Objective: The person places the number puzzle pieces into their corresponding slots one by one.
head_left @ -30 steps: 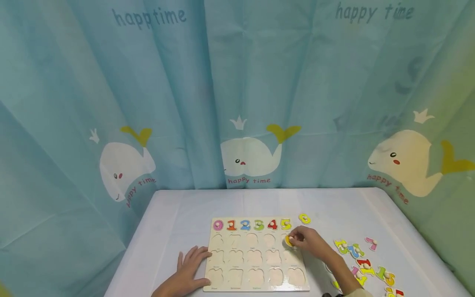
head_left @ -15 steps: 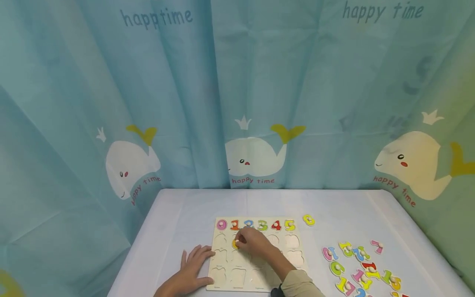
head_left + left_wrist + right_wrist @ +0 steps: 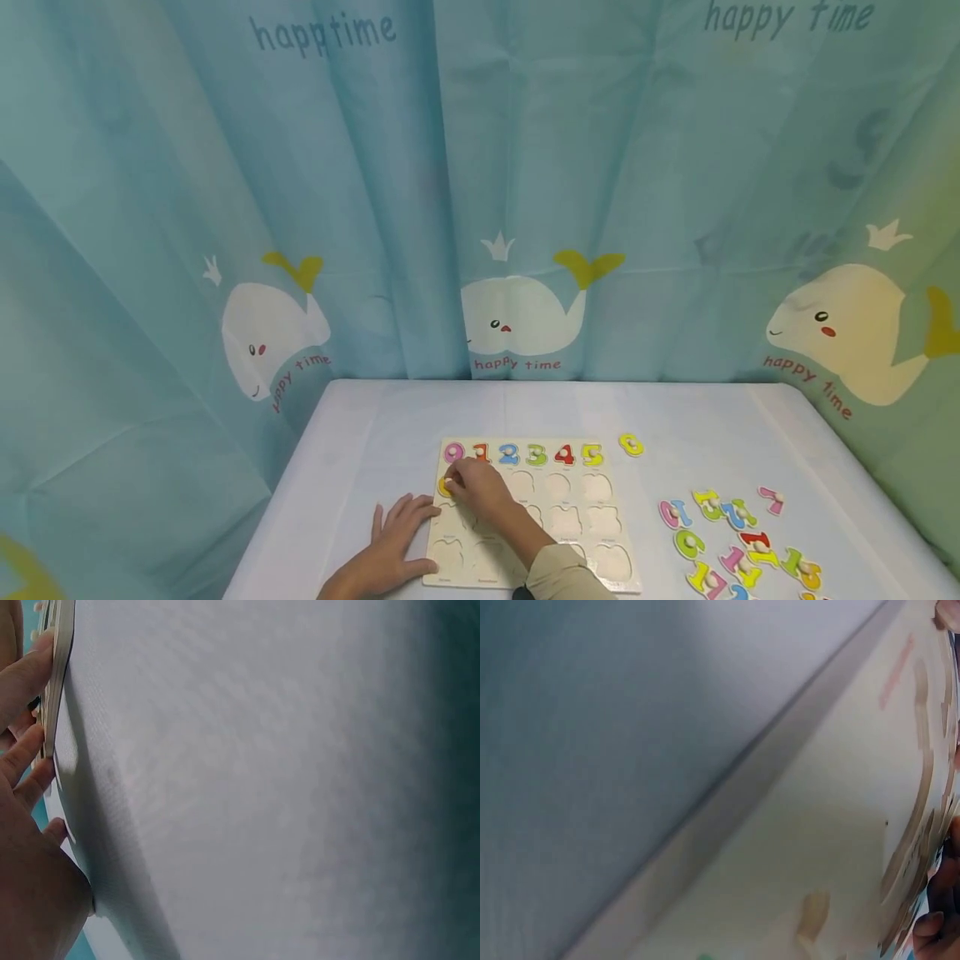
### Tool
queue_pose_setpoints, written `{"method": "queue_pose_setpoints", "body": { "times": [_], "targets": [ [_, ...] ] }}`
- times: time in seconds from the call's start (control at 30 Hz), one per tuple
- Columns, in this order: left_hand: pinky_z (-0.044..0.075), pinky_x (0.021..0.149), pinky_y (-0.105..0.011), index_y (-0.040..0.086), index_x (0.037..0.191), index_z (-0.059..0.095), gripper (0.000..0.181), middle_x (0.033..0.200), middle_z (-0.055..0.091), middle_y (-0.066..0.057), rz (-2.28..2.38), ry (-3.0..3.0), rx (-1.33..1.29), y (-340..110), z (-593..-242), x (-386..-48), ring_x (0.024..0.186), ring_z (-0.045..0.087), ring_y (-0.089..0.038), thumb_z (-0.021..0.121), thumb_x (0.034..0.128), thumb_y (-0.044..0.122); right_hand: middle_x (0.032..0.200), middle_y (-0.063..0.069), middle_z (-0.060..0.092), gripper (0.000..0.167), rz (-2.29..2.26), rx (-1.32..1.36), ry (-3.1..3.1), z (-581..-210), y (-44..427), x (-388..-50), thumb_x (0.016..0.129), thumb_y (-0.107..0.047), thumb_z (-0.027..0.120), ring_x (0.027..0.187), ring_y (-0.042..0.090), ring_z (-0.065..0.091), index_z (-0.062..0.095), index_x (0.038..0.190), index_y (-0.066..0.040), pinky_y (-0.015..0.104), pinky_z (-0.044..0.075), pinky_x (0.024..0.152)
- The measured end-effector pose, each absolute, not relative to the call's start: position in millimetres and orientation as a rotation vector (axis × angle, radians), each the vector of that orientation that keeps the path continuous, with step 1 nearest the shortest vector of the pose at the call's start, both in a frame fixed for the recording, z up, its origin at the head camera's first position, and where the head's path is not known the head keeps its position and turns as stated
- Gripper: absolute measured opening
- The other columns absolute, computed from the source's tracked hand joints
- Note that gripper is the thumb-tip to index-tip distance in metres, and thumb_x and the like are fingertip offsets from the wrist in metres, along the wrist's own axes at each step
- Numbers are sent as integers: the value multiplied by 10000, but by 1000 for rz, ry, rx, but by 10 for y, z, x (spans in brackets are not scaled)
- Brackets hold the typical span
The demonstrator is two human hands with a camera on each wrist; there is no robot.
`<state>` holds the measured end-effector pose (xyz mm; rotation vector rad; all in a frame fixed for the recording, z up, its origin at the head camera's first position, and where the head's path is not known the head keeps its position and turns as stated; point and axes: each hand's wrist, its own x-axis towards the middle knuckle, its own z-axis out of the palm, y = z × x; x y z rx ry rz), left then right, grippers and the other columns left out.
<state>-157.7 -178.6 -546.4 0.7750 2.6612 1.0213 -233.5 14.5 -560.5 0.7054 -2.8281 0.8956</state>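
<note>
A cream wooden number puzzle board lies on the table; colored numbers 0 to 5 fill its top row. My right hand pinches a yellow-orange number piece over the leftmost recess of the second row. Fingers hide part of that piece, so its digit cannot be read. Along the board's left edge, my left hand rests with fingers spread, fingertips and thumb touching the rim. The left wrist view shows those fingertips at the board's side. At the right margin of the right wrist view is part of my right hand.
Several loose number pieces lie to the board's right, among them a green 6, a pink 7 and a red-and-yellow 11. A yellow piece sits by the board's top right corner. A blue whale-print curtain hangs behind the white table.
My right hand has carried the yellow-orange piece leftward across the board, from the second row's right end to its left end. My left hand stays at the board's edge. The head view shifts slightly.
</note>
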Motion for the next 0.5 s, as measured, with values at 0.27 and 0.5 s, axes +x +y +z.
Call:
{"method": "queue_pose_setpoints", "body": {
  "times": [0.27,0.5],
  "targets": [
    [-91,874,-771,40,1297,472,659,1383,367,-184,1047,2649,779,-1779,-5440,-1561,1293,161,-541,691,803,417,701,-100,489,68,763,714,-2855,-5556,154,-2327,832,-152,703,602,29,416,664,875,-115,198,403,543],
    [-82,882,-770,58,1299,469,660,1394,362,-166,1016,2662,774,-1786,-5451,-1573,1299,162,-531,686,802,435,725,-86,515,82,830,716,-2871,-5554,171,-2311,851,-163,692,621,30,430,674,909,-109,202,422,567]
  ]
}}
